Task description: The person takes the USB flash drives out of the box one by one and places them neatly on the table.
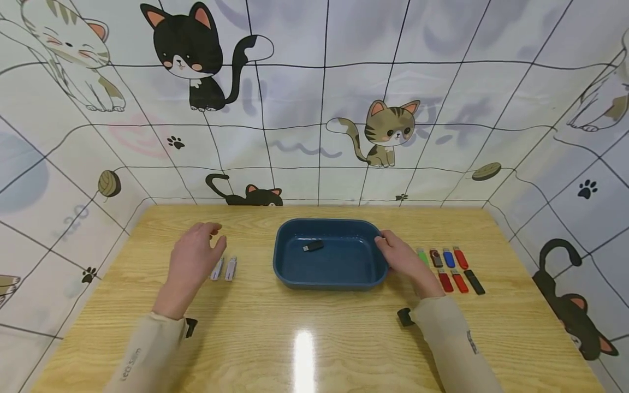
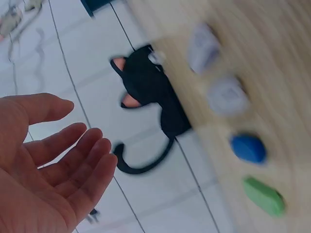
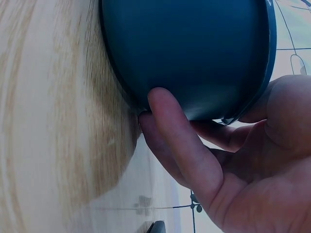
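A dark blue tray [image 1: 339, 268] stands on the table with one black USB stick [image 1: 313, 246] lying in it. My right hand [image 1: 405, 261] grips the tray's right end, thumb over the rim and fingers against the outer wall [image 3: 189, 63]. Left of the tray, my left hand [image 1: 193, 259] is raised over the table, fingers loosely bent and holding nothing. Close by it lie two whitish USB sticks [image 1: 231, 268]. The left wrist view also shows a blue stick [image 2: 249, 147] and a green stick [image 2: 264, 196], which the hand hides from the head view.
To the right of the tray, several USB sticks lie in two rows, among them a blue one [image 1: 449, 258], a red one [image 1: 460, 257] and a black one [image 1: 474, 281]. Cat-patterned walls [image 1: 304, 109] enclose the wooden table [image 1: 260, 338] at its back and sides.
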The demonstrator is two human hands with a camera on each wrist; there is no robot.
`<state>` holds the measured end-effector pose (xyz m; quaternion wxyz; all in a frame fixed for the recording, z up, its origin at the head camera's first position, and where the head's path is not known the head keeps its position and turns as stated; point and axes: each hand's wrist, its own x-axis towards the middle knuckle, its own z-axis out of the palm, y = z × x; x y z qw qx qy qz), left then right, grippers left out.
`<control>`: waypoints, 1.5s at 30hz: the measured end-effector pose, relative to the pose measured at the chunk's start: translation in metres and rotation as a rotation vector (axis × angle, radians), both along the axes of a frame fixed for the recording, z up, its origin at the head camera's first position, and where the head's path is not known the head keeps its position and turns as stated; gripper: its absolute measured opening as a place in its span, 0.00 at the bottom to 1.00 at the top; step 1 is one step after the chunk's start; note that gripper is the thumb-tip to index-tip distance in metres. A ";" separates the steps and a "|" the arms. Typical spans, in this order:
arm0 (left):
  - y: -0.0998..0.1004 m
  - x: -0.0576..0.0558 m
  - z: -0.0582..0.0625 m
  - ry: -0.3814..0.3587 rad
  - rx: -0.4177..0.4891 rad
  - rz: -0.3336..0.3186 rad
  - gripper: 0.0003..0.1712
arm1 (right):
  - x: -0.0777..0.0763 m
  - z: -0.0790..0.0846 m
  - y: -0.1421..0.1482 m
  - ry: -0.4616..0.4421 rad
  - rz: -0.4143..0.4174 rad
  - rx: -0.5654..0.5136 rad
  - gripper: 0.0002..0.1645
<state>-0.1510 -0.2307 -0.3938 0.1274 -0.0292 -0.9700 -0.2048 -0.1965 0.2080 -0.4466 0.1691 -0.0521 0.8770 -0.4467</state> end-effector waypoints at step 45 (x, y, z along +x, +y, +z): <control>0.157 -0.039 -0.019 -0.115 -0.263 -0.366 0.11 | -0.001 0.002 0.000 0.000 0.007 0.004 0.31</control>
